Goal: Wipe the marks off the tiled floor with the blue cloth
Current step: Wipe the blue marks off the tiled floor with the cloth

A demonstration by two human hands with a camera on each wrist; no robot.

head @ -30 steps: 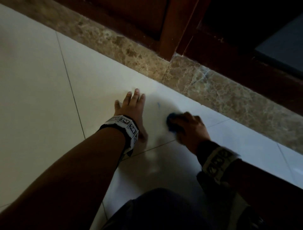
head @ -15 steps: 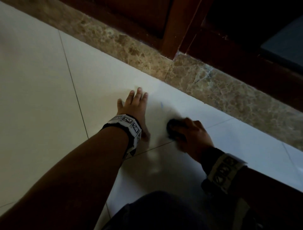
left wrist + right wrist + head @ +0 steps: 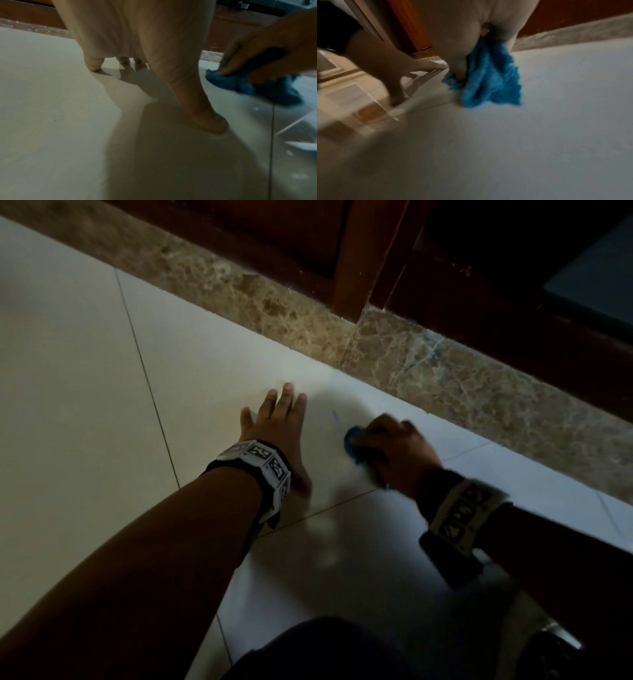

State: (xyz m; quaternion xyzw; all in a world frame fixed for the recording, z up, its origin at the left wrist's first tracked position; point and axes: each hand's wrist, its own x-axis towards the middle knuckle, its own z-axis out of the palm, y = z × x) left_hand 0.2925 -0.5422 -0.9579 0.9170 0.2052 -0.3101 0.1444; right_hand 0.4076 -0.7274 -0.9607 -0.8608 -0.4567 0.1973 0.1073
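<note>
Pale tiled floor with thin dark grout lines and one small blue mark. Left hand rests flat on it, blue cloth bunched on it beside the mark.

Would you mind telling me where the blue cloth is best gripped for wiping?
Grip the blue cloth at its bunched upper folds, from above, as the right hand does. Its loose lower folds then trail on the tiled floor toward the blue mark.

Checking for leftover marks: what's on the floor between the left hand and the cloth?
In the head view, one short blue mark lies on the pale tile between the left hand and the cloth; otherwise bare.
</note>
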